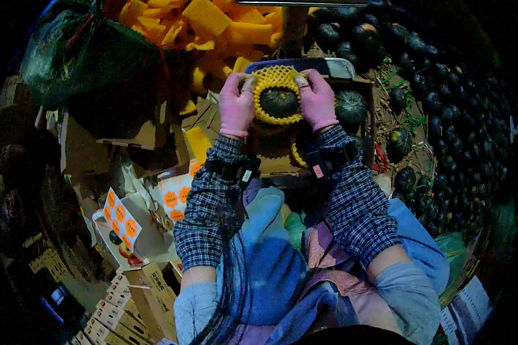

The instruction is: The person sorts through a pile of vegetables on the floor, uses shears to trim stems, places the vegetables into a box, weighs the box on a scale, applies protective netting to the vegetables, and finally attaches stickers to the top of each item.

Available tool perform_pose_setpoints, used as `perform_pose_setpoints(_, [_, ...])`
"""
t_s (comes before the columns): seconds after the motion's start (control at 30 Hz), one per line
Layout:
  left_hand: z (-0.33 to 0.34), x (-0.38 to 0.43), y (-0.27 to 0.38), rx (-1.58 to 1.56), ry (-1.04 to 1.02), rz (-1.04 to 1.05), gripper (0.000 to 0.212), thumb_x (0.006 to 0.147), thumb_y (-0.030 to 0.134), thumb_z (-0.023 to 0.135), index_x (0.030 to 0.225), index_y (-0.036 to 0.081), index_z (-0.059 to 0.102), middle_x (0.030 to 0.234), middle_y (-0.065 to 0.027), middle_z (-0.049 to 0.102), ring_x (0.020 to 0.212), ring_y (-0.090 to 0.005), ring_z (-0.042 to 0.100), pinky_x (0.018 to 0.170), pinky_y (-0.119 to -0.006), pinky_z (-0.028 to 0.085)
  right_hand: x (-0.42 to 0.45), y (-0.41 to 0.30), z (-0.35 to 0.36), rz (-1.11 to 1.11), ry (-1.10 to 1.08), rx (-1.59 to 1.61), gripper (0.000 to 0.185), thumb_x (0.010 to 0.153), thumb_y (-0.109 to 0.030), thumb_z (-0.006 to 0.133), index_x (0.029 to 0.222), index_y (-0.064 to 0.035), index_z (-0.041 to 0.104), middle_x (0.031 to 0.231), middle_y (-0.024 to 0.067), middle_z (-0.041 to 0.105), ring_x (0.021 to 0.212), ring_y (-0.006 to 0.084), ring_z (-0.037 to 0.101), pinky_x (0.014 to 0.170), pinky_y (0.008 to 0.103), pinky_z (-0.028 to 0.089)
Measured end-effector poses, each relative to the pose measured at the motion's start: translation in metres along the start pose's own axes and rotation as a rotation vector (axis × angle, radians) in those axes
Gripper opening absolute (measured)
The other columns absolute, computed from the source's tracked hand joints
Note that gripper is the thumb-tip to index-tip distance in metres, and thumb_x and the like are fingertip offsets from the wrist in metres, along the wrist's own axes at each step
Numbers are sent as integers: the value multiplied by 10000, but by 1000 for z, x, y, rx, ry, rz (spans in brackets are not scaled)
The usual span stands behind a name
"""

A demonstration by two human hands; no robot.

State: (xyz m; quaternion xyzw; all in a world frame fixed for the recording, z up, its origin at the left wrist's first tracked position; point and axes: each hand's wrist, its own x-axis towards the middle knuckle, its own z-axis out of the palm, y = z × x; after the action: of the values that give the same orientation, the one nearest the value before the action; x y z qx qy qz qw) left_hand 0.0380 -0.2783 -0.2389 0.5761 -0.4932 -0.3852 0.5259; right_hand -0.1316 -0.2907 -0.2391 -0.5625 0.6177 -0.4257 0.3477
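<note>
Both of my hands wear pink gloves with pale fingertips. My left hand [237, 105] pinches the left side of a yellow foam net sleeve [277, 76], and my right hand [317, 100] pinches its right side. Stretched between them, the sleeve rings a dark green squash [279, 102], whose top shows through the opening. Beneath lies an open cardboard box [280, 166]. Another dark green squash [351, 106] sits in it, just right of my right hand. Part of a second yellow net [299, 154] shows lower in the box.
Yellow foam sleeves [216, 26] are heaped at the back. Many dark squashes [449, 129] cover the right side. A dark tied bag [90, 56] bulges at the upper left. Orange sticker sheets [121, 218] stand in a white box [149, 241]; flat cartons [112, 310] lie stacked at lower left.
</note>
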Motion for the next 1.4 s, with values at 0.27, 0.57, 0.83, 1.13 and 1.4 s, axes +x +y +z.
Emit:
perform_pose_setpoints(0.27, [-17,10,0,623,10,131,208,831,139,640,1005,51,568,867,-155,578,794,-326,560,686,-371,467,17,-12,9,200,-176,-346,248,878,-274,555,1002,-59,540,831,182,633,767,348,614,689,427,473])
perform_pose_setpoints(0.57, [-31,-32,50,663,-260,437,490,705,95,708,1165,171,556,1178,-170,478,1020,-364,525,855,-386,466,-47,5,4,-565,77,-470,281,795,-50,572,1070,-90,530,1019,159,527,905,370,549,778,428,478])
perform_pose_setpoints(0.83, [-39,-11,35,368,-375,168,471,770,240,705,1187,73,564,1122,-163,541,1054,-316,530,920,-373,427,-44,-18,8,-392,43,-322,340,796,-19,521,1122,-113,551,974,142,531,815,364,589,676,428,498])
perform_pose_setpoints(1.13, [-50,-16,54,356,-587,208,994,562,335,847,1357,35,331,1207,-209,502,1149,-349,483,1016,-379,361,-44,-28,-1,-404,65,-333,305,822,-17,492,1114,-80,551,929,193,582,838,397,584,723,446,485])
perform_pose_setpoints(1.4, [-67,-46,76,737,-968,92,1095,490,561,794,1363,107,315,1034,-200,584,1063,-340,539,1006,-535,278,-110,12,-26,33,-353,-349,433,841,-80,454,1269,-125,405,971,269,604,903,443,587,806,473,470])
